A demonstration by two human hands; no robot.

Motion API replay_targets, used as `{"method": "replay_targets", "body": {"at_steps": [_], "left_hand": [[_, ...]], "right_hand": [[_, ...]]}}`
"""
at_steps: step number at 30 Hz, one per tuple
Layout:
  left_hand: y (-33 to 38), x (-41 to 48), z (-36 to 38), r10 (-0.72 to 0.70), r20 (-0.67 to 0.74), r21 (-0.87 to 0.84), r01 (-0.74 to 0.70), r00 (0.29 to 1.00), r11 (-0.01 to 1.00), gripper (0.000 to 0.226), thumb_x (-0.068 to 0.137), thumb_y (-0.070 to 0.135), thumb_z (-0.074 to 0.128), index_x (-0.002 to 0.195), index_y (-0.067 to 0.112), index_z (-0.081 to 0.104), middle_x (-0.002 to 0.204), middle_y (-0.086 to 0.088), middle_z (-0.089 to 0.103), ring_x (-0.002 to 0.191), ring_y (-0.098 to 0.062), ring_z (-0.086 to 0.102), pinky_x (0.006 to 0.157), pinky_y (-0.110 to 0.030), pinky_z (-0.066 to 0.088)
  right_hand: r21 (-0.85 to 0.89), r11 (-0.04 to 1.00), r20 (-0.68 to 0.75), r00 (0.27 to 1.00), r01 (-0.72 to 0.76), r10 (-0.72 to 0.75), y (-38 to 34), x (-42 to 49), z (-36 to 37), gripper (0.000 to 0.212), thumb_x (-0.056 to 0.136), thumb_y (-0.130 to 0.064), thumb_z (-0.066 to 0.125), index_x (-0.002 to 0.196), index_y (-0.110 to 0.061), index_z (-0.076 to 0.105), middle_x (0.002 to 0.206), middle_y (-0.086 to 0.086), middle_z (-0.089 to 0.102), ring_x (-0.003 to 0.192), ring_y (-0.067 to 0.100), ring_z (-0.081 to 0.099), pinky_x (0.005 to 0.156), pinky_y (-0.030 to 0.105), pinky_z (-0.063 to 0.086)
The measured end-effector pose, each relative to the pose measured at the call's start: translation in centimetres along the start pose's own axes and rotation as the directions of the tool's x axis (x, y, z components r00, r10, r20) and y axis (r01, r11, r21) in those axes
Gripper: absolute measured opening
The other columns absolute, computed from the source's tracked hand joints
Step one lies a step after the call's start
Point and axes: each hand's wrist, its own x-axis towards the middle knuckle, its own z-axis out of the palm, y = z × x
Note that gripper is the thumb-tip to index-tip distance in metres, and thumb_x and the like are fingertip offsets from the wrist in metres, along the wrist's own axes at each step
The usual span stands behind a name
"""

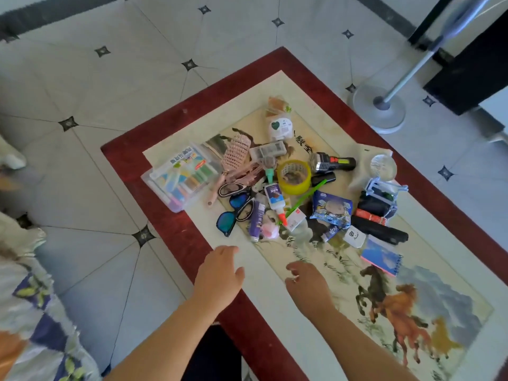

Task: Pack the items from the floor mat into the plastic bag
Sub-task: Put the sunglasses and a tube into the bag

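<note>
At the far left edge a patterned quilt (41, 312) is seen on the tiled floor. Next to it the floor mat (178, 235) is spread out, and the items are heaped at its middle, where all can be reached from one spot. A clear box of coloured pieces (181, 177) is set at the heap's left side, partly over the red border. The left hand (220, 273) is held at the mat's near edge, its grip wide and empty. It is judged to be poised for a first pick. Sunglasses (233, 213), a glue bottle (275, 199) and a yellow tape roll (294, 176) are piled nearest. The right hand (305, 284) is held alongside, fingers loosely curled, its grip empty too. Further right a torch (334, 162) and a blue snack packet (331, 210) are found. A pale crumpled sheet (365, 163) at the heap's right may be the plastic bag, but this cannot be told for certain. Nothing is seen packed.
</note>
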Motion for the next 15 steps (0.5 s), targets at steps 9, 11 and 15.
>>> {"method": "replay_targets", "body": {"at_steps": [9, 11, 15], "left_hand": [[-3.9, 12.8, 1.7, -0.042, 0.008, 0.017, 0.041, 0.999, 0.999, 0.053, 0.09, 0.028, 0.054, 0.137, 0.011, 0.037, 0.133, -0.008, 0.044, 0.124, -0.023, 0.042, 0.102, -0.032, 0.035], [-4.9, 14.7, 2.8, -0.069, -0.006, 0.032, 0.069, 0.998, 0.997, 0.058, 0.088, 0.033, 0.057, 0.136, 0.01, 0.035, 0.132, -0.009, 0.044, 0.123, -0.024, 0.041, 0.102, -0.033, 0.036], [-6.1, 16.9, 4.7, -0.103, -0.029, 0.066, 0.105, 0.994, 0.992, 0.069, 0.085, 0.04, 0.06, 0.139, 0.01, 0.029, 0.132, -0.009, 0.043, 0.123, -0.026, 0.041, 0.101, -0.034, 0.036]], "right_hand": [[-0.078, 0.997, -0.058, 0.998, 0.003, -0.007, -5.0, 12.8, 2.9, 0.034, 0.087, -0.016, 0.055, 0.122, -0.018, 0.053, 0.122, 0.006, 0.054, 0.114, 0.024, 0.052, 0.093, 0.034, 0.042], [-0.152, 0.988, -0.116, 0.993, -0.02, 0.002, -6.4, 14.8, 3.5, 0.035, 0.087, -0.019, 0.054, 0.122, -0.018, 0.049, 0.121, 0.007, 0.053, 0.115, 0.027, 0.049, 0.093, 0.038, 0.043], [-0.308, 0.949, -0.163, 0.986, -0.073, 0.023, -7.5, 17.3, 5.2, 0.062, 0.088, -0.036, 0.055, 0.139, -0.02, 0.026, 0.128, 0.009, 0.05, 0.12, 0.029, 0.045, 0.102, 0.04, 0.035]]}}
